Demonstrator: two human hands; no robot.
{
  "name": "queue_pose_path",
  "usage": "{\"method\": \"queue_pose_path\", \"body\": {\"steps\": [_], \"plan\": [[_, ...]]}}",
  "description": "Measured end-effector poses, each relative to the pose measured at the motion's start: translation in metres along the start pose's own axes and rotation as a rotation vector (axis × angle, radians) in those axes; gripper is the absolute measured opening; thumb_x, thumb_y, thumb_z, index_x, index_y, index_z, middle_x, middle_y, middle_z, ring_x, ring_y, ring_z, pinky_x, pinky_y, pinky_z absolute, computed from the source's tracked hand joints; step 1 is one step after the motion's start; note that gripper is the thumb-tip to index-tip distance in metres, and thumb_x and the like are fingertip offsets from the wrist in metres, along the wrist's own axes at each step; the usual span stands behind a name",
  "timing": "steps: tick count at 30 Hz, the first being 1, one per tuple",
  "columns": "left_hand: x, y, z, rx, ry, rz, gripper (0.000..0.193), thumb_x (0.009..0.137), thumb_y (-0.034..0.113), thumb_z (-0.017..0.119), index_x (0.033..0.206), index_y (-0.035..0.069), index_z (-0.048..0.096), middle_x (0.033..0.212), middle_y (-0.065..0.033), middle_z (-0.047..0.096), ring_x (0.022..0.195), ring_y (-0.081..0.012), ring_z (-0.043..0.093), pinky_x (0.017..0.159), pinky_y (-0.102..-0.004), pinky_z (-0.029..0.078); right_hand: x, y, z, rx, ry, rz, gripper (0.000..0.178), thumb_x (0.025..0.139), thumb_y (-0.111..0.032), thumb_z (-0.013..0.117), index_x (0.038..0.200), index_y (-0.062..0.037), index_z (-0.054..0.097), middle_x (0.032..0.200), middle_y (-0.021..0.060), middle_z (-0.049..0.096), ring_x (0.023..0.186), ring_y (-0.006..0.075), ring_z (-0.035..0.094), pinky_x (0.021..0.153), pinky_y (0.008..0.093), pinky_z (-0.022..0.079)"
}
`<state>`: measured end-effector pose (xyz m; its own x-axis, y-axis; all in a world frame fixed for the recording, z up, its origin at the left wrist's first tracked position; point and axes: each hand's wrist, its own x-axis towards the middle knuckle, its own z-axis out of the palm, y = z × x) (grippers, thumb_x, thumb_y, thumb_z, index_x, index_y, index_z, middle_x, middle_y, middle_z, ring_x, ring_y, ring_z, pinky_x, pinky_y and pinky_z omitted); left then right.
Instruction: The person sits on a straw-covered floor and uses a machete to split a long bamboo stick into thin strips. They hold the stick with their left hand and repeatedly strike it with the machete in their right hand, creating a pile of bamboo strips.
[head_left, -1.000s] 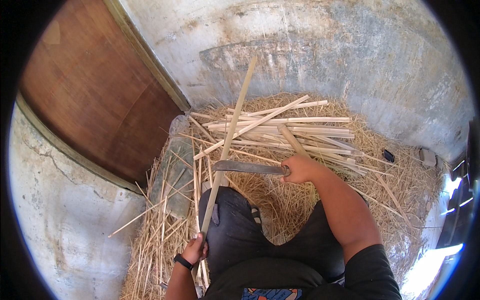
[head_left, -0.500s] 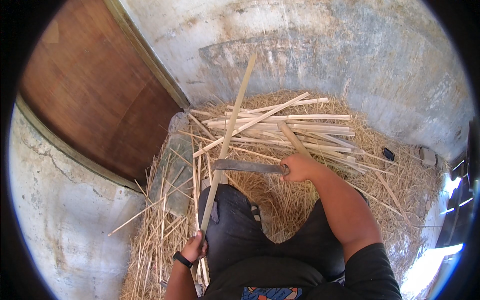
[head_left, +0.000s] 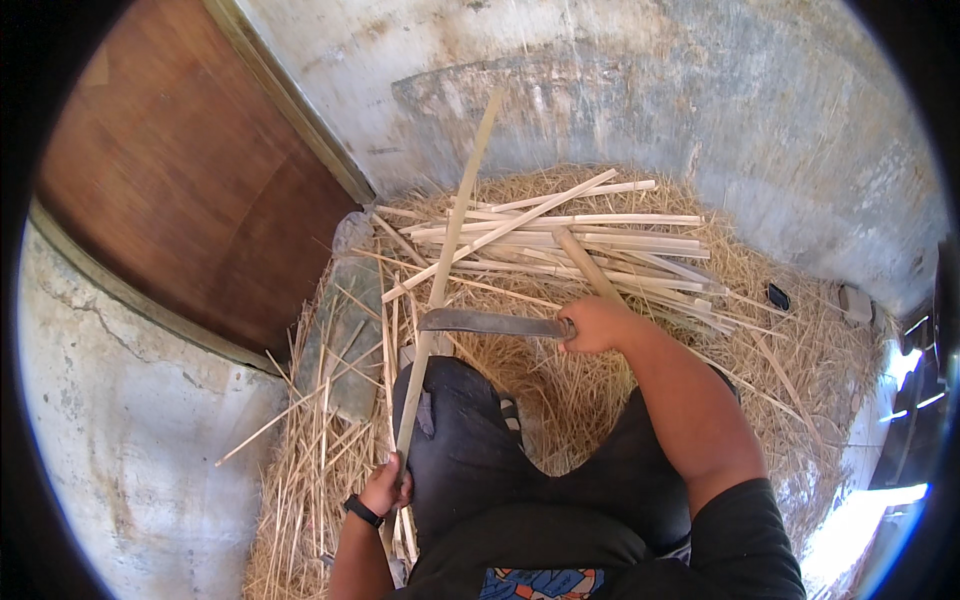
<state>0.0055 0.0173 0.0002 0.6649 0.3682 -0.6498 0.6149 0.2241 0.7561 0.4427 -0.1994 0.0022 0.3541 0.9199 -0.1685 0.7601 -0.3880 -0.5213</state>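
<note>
My left hand (head_left: 385, 486), with a black band on its wrist, is closed around the lower end of a long bamboo strip (head_left: 459, 222). The strip slants up and away past my left thigh, its far end in front of the wall. In my right hand (head_left: 592, 326) is the wooden handle (head_left: 589, 266) of a machete (head_left: 490, 322). Its dark, flat blade points left, and its tip end lies across the strip, just beyond my left knee. Whether the edge bites into the bamboo cannot be made out.
A pile of split bamboo strips (head_left: 620, 222) lies on straw ahead. Thin slivers (head_left: 325, 440) and a grey stone slab (head_left: 352, 375) are at the left. A brown wooden door (head_left: 190, 180) and a stained wall (head_left: 620, 90) stand close. A small black object (head_left: 777, 297) rests at the right.
The view has shifted slightly. The bamboo strip and the machete sit a little farther left and up in the picture. Both hands keep their grip.
</note>
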Motion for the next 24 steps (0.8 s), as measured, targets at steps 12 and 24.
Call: {"method": "queue_pose_path", "body": {"steps": [12,24], "plan": [[-0.008,0.011,0.01,0.037,0.043,0.011,0.076,0.091,0.075,0.032,0.061,0.007,0.05,0.052,-0.0048,0.043,0.042,-0.0167,0.039,0.043,-0.0291,0.031,-0.02,-0.039,-0.047,-0.046,0.101,-0.014,0.042,0.075,-0.04,0.074,0.099,-0.0061,0.068,0.088,0.0175,0.068,0.086,0.0353,0.065,0.076,0.046,0.05],[-0.025,0.012,0.017,0.03,0.012,0.127,0.061,0.096,0.061,0.042,0.067,0.008,0.051,0.055,0.0026,0.039,0.049,-0.0094,0.037,0.048,-0.0255,0.029,-0.032,-0.041,-0.043,-0.083,0.139,-0.017,0.037,0.074,-0.04,0.075,0.095,-0.0103,0.067,0.079,0.0142,0.068,0.079,0.0332,0.067,0.072,0.0459,0.051]]}}
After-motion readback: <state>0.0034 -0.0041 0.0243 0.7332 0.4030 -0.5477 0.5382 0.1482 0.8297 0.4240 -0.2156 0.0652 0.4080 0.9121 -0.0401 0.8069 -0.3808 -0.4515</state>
